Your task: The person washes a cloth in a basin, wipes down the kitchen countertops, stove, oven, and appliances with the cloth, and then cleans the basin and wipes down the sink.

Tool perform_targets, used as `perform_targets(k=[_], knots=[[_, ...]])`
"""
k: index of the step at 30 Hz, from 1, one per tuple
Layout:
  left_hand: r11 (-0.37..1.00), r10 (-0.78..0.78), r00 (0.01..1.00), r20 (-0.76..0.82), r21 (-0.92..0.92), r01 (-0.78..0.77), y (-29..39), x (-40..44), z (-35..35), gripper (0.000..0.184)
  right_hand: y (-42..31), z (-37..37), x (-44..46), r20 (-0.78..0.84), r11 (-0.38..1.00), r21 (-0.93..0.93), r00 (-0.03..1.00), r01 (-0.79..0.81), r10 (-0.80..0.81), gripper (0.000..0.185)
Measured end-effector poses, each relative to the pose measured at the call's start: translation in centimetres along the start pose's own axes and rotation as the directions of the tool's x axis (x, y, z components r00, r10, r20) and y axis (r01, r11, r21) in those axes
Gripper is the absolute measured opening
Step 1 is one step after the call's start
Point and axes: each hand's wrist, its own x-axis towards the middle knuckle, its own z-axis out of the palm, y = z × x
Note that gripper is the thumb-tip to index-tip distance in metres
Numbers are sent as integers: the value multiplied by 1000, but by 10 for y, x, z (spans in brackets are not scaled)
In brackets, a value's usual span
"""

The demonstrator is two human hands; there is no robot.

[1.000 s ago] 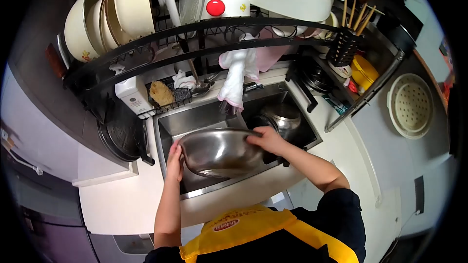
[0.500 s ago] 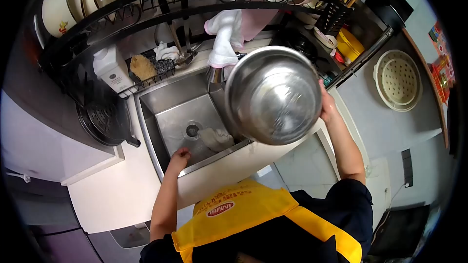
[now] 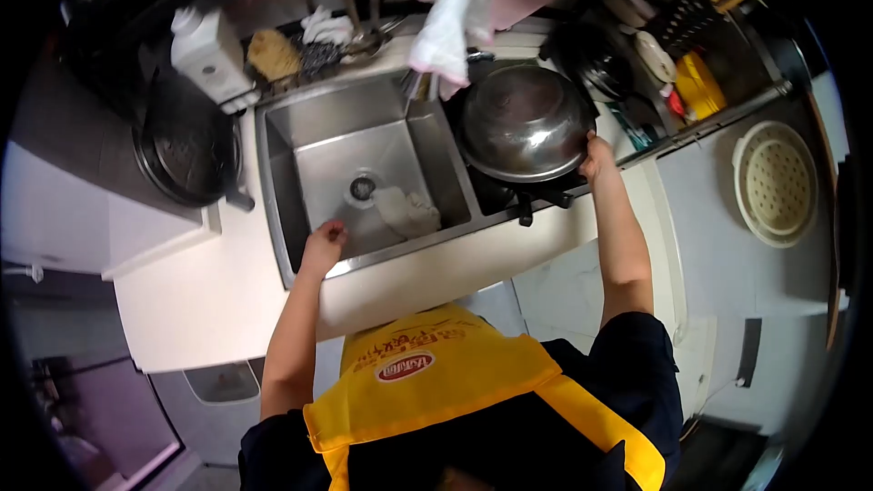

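My right hand grips the rim of a large steel basin at its right side. The basin is upside down over the dark right sink bowl, with pan handles showing below its near edge. Over the front edge of the left steel sink, my left hand has its fingers curled, and whether anything is in them is too small to tell. A pale wet cloth lies in that sink beside the drain. A white towel with a pink edge hangs above the divider.
Behind the sink are a white bottle, a tan sponge and ladles. A black lid or pan stands at the left. At the right are a yellow container, chopsticks in a black holder and a cream colander.
The basin has moved from over the left sink to the right one and turned bottom up. My left hand has let go of it. The cloth and drain have come into view.
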Motion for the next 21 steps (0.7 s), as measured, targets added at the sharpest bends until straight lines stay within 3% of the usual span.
perform_targets(k=[2, 3, 4, 5, 6, 8, 10, 11, 13, 15, 16, 17, 19, 20, 21], knots=[[994, 66, 994, -91, -82, -74, 3, -3, -1, 25, 1, 6, 0, -2, 916, -383, 992, 116, -127, 48], [987, 102, 981, -163, -107, -120, 8, -7, -4, 24, -2, 10, 2, -105, 687, -711, 942, 153, -319, 50], [978, 135, 963, -232, -127, -168, 13, -15, -11, 23, 1, 19, -15, 66, 460, -779, 784, 427, -617, 46], [973, 178, 940, -292, -91, -212, 18, -24, -23, 24, 3, 29, -35, 228, 126, -816, 514, 565, -827, 43], [966, 222, 911, -348, -52, -255, 24, -33, -36, 24, 6, 62, -92, 380, -201, -754, 165, 626, -910, 39], [960, 233, 869, -437, -38, -276, 11, -48, -62, 24, 38, 116, -162, 523, -42, -580, 332, 813, -785, 30], [977, 113, 856, -505, -98, -187, 3, -63, -91, 24, 115, 152, -170, 788, 190, -374, 419, 908, -451, 21], [985, 82, 858, -507, -87, -146, -5, -70, -105, 23, 148, 167, -172, 855, 46, -503, 504, 863, -118, 24], [990, 50, 838, -544, -85, -114, -22, -82, -126, 23, 226, 182, -121, 791, -111, -486, 490, 867, 366, 36], [995, 32, 821, -571, -62, -82, -36, -93, -140, 23, 279, 182, -64, 740, -194, -363, 409, 911, 534, 41], [998, 24, 807, -590, -36, -57, -44, -97, -146, 23, 291, 188, -47, 606, -274, -409, 484, 870, 632, 45], [999, -18, 806, -591, -37, -5, -51, -100, -150, 23, 326, 178, -7, 583, -69, -612, 508, 788, 634, 43], [996, -48, 766, -641, -91, -13, -74, -101, -147, 23, 345, 187, -16, 644, -109, -340, 316, 934, 697, 42], [990, -70, 744, -665, -138, -30, -83, -101, -144, 23, 341, 196, -44, 661, -196, -2, 148, 981, 736, 41], [998, 29, 716, -697, -23, -62, -89, -100, -143, 24, 331, 208, -80, 658, -264, 335, -24, 904, 753, 40]])
